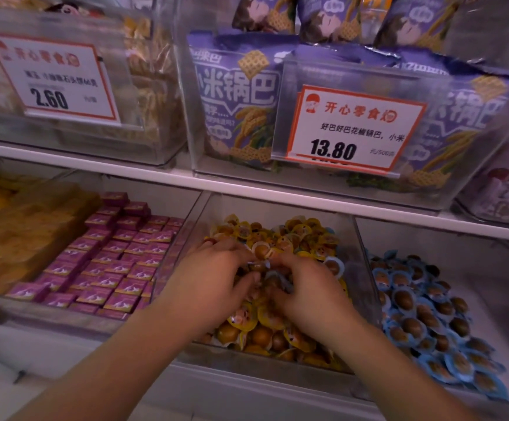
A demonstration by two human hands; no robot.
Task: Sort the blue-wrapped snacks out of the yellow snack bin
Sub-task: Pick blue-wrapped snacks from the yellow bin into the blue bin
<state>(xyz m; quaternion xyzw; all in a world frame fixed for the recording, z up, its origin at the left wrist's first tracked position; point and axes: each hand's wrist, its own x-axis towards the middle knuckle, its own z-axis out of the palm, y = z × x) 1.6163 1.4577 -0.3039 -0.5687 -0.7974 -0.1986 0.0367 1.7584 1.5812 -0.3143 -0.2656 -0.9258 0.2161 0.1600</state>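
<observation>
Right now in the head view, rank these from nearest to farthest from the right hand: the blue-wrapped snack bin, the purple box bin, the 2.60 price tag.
From the right hand:
1. Blue-wrapped snack bin, just to its right.
2. Purple box bin, left, beyond the left hand.
3. 2.60 price tag, upper shelf, far left.

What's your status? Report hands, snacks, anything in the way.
Both hands in the yellow bin: left hand and right hand pinching blue-wrapped snacks. Another blue snack beside the right hand. Nothing in the way.
</observation>
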